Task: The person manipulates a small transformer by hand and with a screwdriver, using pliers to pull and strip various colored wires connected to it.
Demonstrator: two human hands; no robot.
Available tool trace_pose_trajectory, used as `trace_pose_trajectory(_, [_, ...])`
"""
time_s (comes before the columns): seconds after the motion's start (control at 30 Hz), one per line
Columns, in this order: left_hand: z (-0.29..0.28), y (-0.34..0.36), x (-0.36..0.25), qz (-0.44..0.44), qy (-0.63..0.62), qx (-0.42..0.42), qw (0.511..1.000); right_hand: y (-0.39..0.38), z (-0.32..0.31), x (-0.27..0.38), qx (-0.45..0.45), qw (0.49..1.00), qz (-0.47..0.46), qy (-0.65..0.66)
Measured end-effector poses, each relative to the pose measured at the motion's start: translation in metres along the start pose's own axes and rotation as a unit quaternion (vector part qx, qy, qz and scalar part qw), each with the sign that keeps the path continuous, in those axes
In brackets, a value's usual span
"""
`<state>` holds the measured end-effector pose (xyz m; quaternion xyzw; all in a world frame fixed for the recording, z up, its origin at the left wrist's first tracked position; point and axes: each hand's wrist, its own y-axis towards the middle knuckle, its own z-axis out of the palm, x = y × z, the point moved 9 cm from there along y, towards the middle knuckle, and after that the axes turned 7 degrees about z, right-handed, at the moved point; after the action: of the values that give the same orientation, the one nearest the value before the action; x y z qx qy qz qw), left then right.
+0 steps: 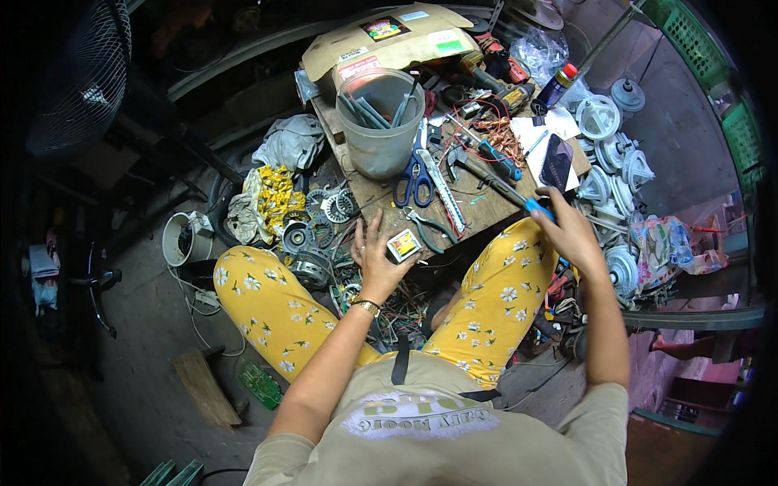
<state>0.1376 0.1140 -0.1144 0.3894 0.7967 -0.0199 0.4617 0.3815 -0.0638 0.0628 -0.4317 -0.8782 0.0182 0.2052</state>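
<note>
My right hand [569,231] is closed around the blue grip of a hammer [494,180], whose head points left over the wooden worktable [478,212]. At the table's near edge, my left hand [381,255] steadies a small boxy part with a yellow label [403,245] between thumb and fingers. Just beyond that part lie pliers with dark teal handles [432,230]. Farther back are blue-handled scissors [415,180] and a long, narrow, white-and-red tool [446,194]. The far ends of my right fingers are partly hidden.
A grey plastic bucket [379,146] holding flat pieces stands on the table. Behind it sits a cardboard box [389,40]. A phone [557,162] lies on papers at the right, near stacked pale plastic wheels [600,182]. Tangled wires [397,312] and metal parts [312,235] lie below.
</note>
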Motion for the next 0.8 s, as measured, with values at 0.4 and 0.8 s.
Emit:
trace_pose_trajectory(0.4, [0.007,0.013,-0.011,0.012,-0.024,0.035,0.999,-0.071,0.012,0.089,0.132,0.968,-0.16,-0.138])
trace_pose_trajectory(0.8, [0.008,0.016,-0.004,0.013,-0.088,0.038,0.995,-0.054,0.015,0.127,0.145,0.935,-0.205,-0.251])
